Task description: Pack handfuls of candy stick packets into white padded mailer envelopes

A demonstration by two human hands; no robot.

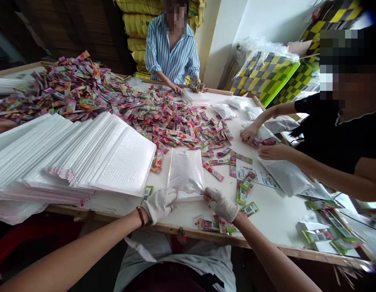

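A filled white bubble mailer (186, 168) lies on the white table in front of me, its flap end toward my body. My left hand (160, 205), in a pale fingerless glove, is closed on the mailer's near left corner. At the near right corner, my right hand (220, 203) pinches the edge, also gloved. What is inside the mailer does not show. A green sachet (147, 193) lies just beyond my left hand. Several sachets (212, 225) lie below my right hand, by the table's wooden edge.
A thick stack of white bubble mailers (121, 158) is on the left. Behind it spreads a large heap of colourful sachets (93, 87). One person (172, 48) works across the table; another person's hands (274, 152) hold sachets at a mailer on the right. Filled mailers (224, 111) lie farther back.
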